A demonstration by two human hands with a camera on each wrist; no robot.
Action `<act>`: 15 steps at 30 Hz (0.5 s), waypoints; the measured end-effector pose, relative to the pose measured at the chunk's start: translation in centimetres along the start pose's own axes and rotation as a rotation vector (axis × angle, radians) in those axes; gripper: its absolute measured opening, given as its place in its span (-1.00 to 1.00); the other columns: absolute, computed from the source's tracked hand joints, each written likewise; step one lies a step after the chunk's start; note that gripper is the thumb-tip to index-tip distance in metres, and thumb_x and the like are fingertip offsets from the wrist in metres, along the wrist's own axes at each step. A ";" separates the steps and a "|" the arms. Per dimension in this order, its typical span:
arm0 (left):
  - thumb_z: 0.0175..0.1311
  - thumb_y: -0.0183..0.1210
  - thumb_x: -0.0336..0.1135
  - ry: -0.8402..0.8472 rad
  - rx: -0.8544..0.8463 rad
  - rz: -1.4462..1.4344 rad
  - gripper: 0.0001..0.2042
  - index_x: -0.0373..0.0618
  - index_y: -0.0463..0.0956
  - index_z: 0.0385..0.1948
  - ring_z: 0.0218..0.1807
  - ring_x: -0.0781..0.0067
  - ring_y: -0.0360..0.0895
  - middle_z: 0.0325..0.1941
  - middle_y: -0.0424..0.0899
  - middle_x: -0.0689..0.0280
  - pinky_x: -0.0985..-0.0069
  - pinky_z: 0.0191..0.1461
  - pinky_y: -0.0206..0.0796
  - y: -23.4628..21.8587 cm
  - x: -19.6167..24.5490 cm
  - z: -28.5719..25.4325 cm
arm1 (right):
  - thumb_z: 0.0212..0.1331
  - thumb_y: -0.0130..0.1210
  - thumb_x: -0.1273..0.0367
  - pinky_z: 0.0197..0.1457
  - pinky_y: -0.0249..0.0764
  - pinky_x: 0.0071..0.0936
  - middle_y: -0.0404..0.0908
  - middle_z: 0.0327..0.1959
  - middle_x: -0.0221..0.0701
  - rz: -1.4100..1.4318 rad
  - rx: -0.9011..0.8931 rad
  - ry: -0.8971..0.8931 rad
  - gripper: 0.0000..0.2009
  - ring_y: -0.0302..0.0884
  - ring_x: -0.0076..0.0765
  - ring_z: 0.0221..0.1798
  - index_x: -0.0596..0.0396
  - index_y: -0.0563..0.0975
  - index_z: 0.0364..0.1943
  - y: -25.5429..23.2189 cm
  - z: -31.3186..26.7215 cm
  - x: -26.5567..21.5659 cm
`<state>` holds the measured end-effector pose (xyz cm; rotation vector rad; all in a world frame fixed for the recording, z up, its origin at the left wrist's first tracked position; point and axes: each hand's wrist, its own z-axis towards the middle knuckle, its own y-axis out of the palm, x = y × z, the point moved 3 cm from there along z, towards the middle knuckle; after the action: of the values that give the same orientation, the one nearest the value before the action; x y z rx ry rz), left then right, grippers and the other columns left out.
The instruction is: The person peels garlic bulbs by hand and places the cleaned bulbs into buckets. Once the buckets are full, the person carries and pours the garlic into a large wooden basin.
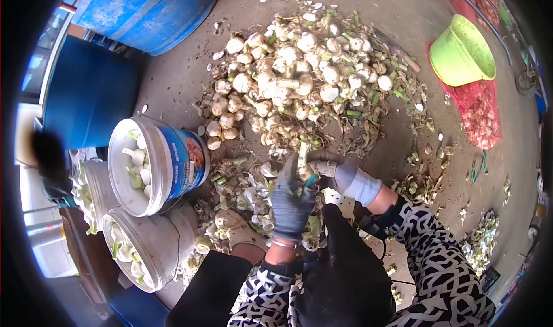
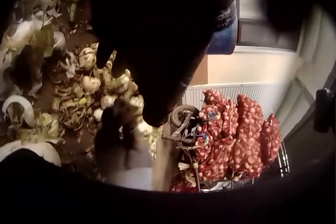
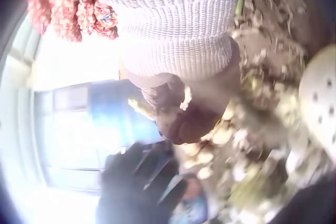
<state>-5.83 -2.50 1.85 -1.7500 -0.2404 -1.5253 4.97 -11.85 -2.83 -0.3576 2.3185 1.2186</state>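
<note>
In the head view my left hand (image 1: pixel 292 207), in a dark grey glove, closes on a small teal thing (image 1: pixel 311 181), mostly hidden by its fingers. My right hand (image 1: pixel 344 176), in a grey glove with a pale knitted cuff, pinches a pale garlic stalk (image 1: pixel 302 156) just above the left fingers. The right wrist view shows the right hand (image 3: pixel 181 116) with curled fingers and a pale end jutting out beside them; the left hand (image 3: pixel 139 184) is blurred below. Ahead lies a heap of garlic bulbs (image 1: pixel 288 68) with stalks.
White buckets (image 1: pixel 158 203) of trimmed garlic stand at left, near blue drums (image 1: pixel 147 16). A lime-green bucket (image 1: pixel 464 50) sits on a red mesh sack (image 1: pixel 481 117) at right. Peelings (image 1: pixel 250 203) litter the floor around the pale perforated shoes (image 1: pixel 236 228). More filled red sacks (image 2: pixel 247 137) stand farther off.
</note>
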 end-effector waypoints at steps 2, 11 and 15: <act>0.09 0.30 -0.34 0.023 -0.049 0.174 -0.41 -0.20 0.34 0.22 -0.23 0.29 0.56 -0.06 0.61 0.11 0.41 -0.15 0.42 -1.1 1.4 0.0 | 0.22 0.17 0.38 -0.11 0.51 -0.53 0.63 -0.21 -0.39 -0.454 -0.145 -0.379 -0.79 0.59 -0.47 -0.17 0.14 0.57 -0.10 -0.9 0.2 -1.0; 0.12 0.29 -0.32 0.063 -0.097 0.310 -0.40 -0.22 0.30 0.23 -0.18 0.18 0.57 -0.05 0.60 0.09 0.35 -0.05 0.42 -2.2 2.7 -1.1 | 0.23 0.16 0.35 -0.18 0.48 -0.42 0.63 -0.37 -0.24 -1.043 -0.028 -0.544 -0.85 0.61 -0.23 -0.31 0.15 0.58 -0.24 3.1 -1.9 -3.4; 0.33 0.16 -0.16 -0.310 -0.366 -0.883 -0.32 -0.25 0.06 0.38 -0.23 0.45 0.53 -0.12 0.59 0.17 0.51 -0.13 0.43 -2.9 1.0 -1.4 | 0.30 0.08 0.39 -0.39 0.43 -0.52 0.58 -0.50 -0.50 -0.653 -0.139 -0.335 -0.88 0.48 -0.56 -0.49 0.12 0.59 -0.28 3.2 -2.4 -3.5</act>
<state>-8.35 -1.77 3.95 -2.3369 -1.0597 -1.9640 5.77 -11.97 2.45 -0.8143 1.6405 1.0062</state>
